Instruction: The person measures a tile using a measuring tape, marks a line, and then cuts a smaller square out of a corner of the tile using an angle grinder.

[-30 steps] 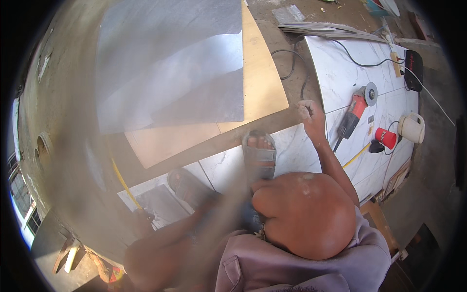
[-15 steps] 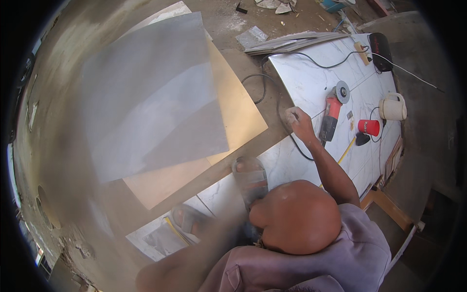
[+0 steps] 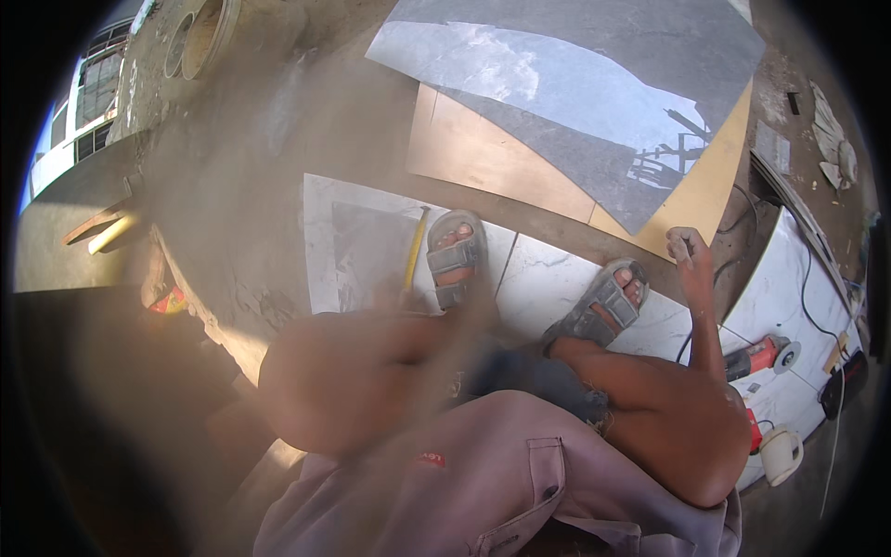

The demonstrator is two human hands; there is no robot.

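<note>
My right hand (image 3: 687, 246) is closed, its dusty fingertips pressed together; anything between them is too small to make out. It hovers near the corner of a tan board (image 3: 733, 176), on which a large grey tile (image 3: 594, 102) lies askew. My left hand does not show. White marbled tiles (image 3: 538, 269) run under my sandalled feet. Beside my left sandal (image 3: 457, 255) lies a yellow strip (image 3: 415, 251), next to a thin greyish piece. An angle grinder (image 3: 756, 357), red and black with a grey disc, rests on the white tiles to the right of my right forearm.
Right of the grinder are a wooden-bodied power strip (image 3: 835, 353), a black case (image 3: 849, 381), cables, a red cup (image 3: 753, 429) and a cream mug (image 3: 781, 455). Stacked slabs (image 3: 794, 200) lie at the far right. Round pipes (image 3: 209, 37) stand far left. Haze blurs the left side.
My view has swung leftward and down, so the grey tile and grinder appear farther right. My knees and both sandals show more fully. The right hand remains closed.
</note>
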